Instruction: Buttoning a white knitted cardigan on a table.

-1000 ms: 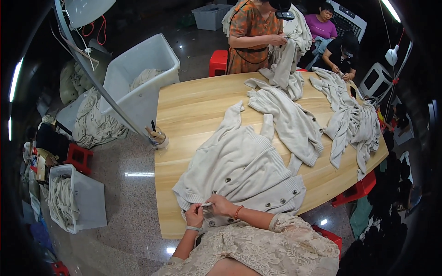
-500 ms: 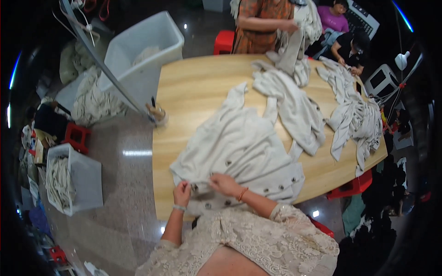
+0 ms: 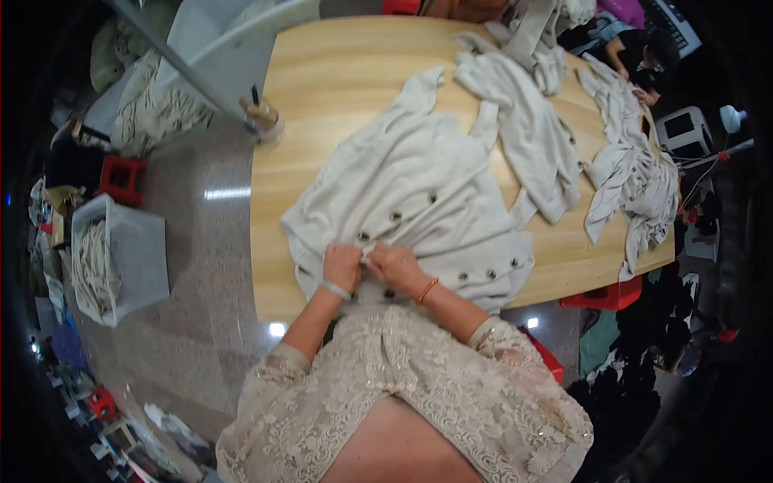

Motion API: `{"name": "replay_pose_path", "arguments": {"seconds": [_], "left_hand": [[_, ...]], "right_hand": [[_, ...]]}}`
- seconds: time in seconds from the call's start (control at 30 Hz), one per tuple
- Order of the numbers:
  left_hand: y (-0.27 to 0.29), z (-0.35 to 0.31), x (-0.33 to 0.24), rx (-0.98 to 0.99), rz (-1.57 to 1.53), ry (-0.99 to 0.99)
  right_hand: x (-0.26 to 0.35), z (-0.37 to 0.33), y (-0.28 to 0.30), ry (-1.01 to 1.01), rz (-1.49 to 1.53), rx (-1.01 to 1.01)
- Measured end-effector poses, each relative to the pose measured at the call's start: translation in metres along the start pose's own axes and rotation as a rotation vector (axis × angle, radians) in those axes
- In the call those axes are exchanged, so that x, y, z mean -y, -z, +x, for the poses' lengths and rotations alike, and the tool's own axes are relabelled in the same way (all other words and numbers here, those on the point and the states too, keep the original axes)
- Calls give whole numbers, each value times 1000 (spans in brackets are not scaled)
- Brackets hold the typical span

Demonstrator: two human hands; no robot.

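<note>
A garment [image 3: 403, 169] lies on the table [image 3: 346, 72] (bin [image 3: 143, 262] at left).

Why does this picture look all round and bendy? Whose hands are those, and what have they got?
There's no robot here, just a person wearing a camera on their head. It looks down, so you see almost what they see. Its very wide fisheye lens bends straight edges.

The left hand and right hand are that person's own. They meet on a cream cardigan with dark buttons, spread on a wooden table. They seem to pinch its cloth, but the fingertips are hard to see. More cream knits lie farther right on the table.
</note>
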State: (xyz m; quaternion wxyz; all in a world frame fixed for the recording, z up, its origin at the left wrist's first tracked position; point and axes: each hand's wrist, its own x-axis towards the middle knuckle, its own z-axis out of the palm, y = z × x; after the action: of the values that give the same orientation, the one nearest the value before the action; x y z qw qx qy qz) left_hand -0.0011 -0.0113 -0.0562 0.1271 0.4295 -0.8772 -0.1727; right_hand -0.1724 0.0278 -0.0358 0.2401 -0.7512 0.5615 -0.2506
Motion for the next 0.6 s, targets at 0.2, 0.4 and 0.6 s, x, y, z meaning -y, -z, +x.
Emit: {"name": "replay_pose_path", "arguments": {"seconds": [0.2, 0.4, 0.6], "left_hand": [[-18, 0, 20, 135, -419, 329], [-19, 37, 19, 32, -471, 473], [-28, 42, 32, 172, -652, 438]], "right_hand": [[-7, -2, -5, -102, 93, 210], [-5, 6, -1, -57, -11, 228], [-14, 9, -10, -90, -43, 169]]}}
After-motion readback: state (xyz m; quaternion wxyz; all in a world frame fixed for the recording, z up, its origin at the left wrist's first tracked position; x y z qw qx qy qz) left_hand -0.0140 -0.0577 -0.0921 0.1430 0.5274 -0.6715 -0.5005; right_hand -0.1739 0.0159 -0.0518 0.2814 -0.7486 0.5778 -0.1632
